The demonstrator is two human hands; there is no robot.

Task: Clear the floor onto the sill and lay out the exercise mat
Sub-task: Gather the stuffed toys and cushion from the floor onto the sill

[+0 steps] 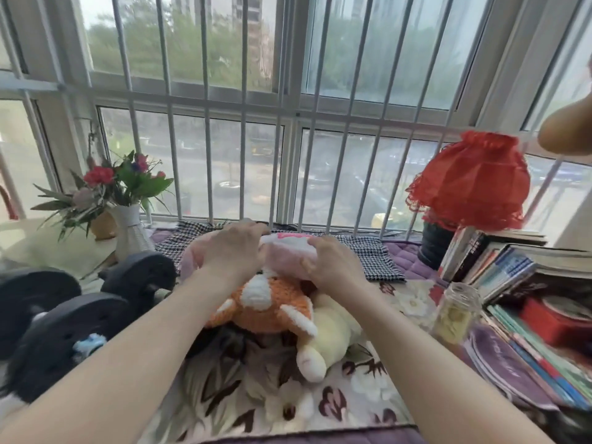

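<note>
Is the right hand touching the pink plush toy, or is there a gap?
Touching. The head view shows the right hand pressed onto the pink plush toy, fingers curled over its side.

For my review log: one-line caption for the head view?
Both hands press a pink plush toy onto the cluttered window sill.
</note>
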